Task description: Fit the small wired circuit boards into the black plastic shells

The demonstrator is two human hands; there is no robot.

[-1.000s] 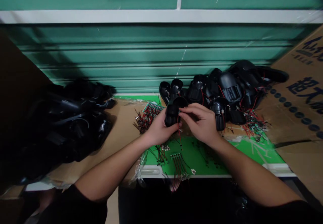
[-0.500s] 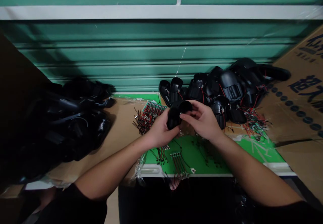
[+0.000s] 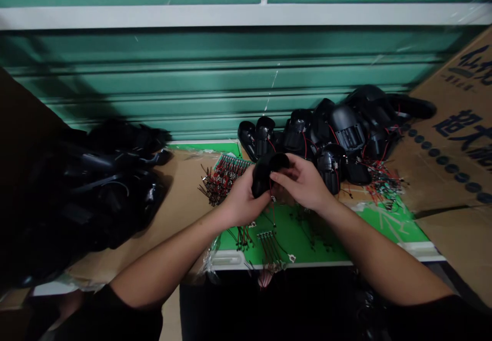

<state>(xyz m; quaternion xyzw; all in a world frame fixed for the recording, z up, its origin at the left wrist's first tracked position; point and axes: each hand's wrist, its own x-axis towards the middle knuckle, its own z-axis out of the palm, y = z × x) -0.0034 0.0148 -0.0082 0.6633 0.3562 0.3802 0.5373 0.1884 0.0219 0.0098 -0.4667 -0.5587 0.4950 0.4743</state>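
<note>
- Landmark: green board (image 3: pixel 307 254), white-edged, in front of the person.
- Held housing (image 3: pixel 262 174): black, glossy, curved plastic shell, in both hands above the middle of the green board. Inside detail too dark to read.
- Left hand (image 3: pixel 244 200): wrapped round the shell's left side, thumb across the near end.
- Right hand (image 3: pixel 305 185): thumb and fingers pinching the shell's right side at the opening. Exact fingertip contact partly hidden.
- Thin red wire (image 3: pixel 274 213) hangs below the shell, over the green board.
- Wired circuit strip (image 3: pixel 265 235): near edge of the green board, leads running toward the person.
- Wired board bundle (image 3: pixel 226 174): dense red/black leads, far left part of the green board.
- Black housings (image 3: pixel 348 128): heaped along the far right of the green board, some with red wires.
- Loose wires (image 3: pixel 384 185): red, black and white tangle, right end of the green board.
- Black plastic parts (image 3: pixel 111 187): big dark pile, left of the green board; individual shapes unclear.
- Cardboard box (image 3: pixel 457 126): printed, right of the green board.
- Green slatted wall (image 3: pixel 172 85): behind the green board.
</note>
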